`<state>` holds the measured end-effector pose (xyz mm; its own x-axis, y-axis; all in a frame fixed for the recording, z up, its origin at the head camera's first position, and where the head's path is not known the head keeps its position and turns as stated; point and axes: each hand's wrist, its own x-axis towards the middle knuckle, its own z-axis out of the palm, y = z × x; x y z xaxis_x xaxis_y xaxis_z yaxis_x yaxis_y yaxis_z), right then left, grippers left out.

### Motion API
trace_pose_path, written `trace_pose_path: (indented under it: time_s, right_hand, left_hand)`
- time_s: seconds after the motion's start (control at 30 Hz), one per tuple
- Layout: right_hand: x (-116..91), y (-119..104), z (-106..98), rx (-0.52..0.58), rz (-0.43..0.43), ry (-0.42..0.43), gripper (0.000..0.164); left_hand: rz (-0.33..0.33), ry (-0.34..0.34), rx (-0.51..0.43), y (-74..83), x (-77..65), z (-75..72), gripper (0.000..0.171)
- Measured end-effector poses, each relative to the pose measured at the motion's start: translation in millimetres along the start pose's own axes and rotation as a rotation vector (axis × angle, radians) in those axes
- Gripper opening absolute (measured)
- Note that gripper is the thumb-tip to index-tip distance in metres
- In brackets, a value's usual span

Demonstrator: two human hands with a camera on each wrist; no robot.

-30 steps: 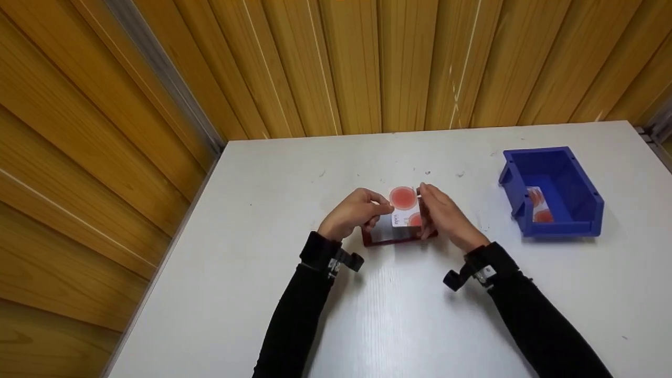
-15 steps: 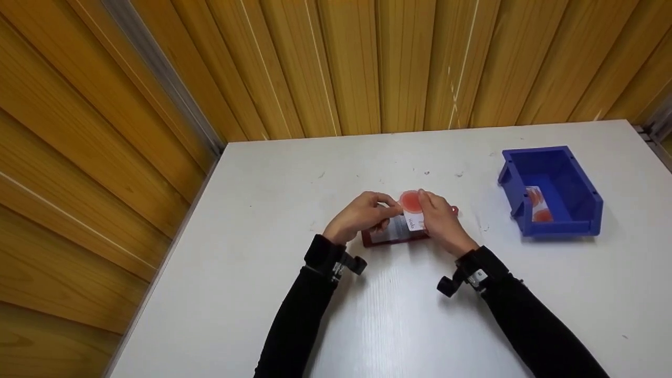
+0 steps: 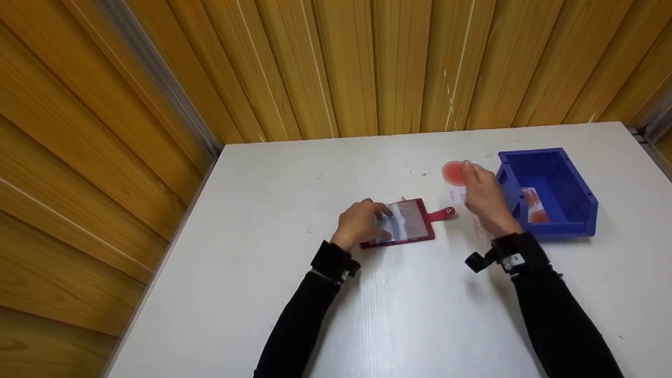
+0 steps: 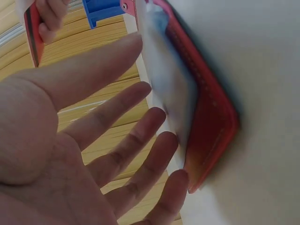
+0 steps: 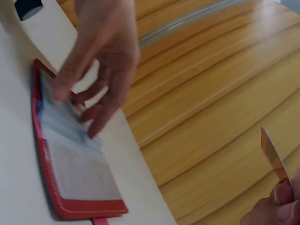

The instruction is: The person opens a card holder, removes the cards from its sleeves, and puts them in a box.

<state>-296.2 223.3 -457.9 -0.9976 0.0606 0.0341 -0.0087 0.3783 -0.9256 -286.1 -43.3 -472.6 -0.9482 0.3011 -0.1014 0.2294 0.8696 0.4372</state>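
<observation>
A red card holder with clear plastic pockets and a snap strap lies spread on the white table. My left hand is over its left half, fingers loosely spread; in the left wrist view the fingertips are right at the plastic pocket and grip nothing. To the right, my right hand pinches a white card with a red circle and small print, raised between thumb and fingers. The right wrist view shows this card nearly edge-on, while my palm hides part of it in the head view.
A blue plastic bin stands at the table's right, just beyond my right hand. Inside it, near the left wall, lies another red-and-white card. Yellow wood-look panels border the table at the back and left.
The right hand has taken the card away from the card holder, moving right and up towards the bin. My left hand has gone from a pinch near the card to loosely spread fingers over the holder.
</observation>
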Motion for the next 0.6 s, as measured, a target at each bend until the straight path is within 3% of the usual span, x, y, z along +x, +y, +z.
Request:
trace_pose_path:
  time_s: [0.37,0.5,0.6]
  right_hand:
    - [-5.4,10.0,-104.3,0.073,0.206,0.209,0.05]
    - [-2.5,21.4,-121.7,-0.032,0.24,0.325,0.054]
    - [1.9,31.6,-122.7,-0.171,0.213,0.383,0.058]
  left_hand:
    - [0.045,-0.052,-0.036,0.3,0.9,-0.8,0.044]
    - [0.05,-0.051,-0.064,0.2,-0.2,-2.1,0.044]
    - [0.058,-0.049,-0.068,-1.0,-0.4,-3.1,0.043]
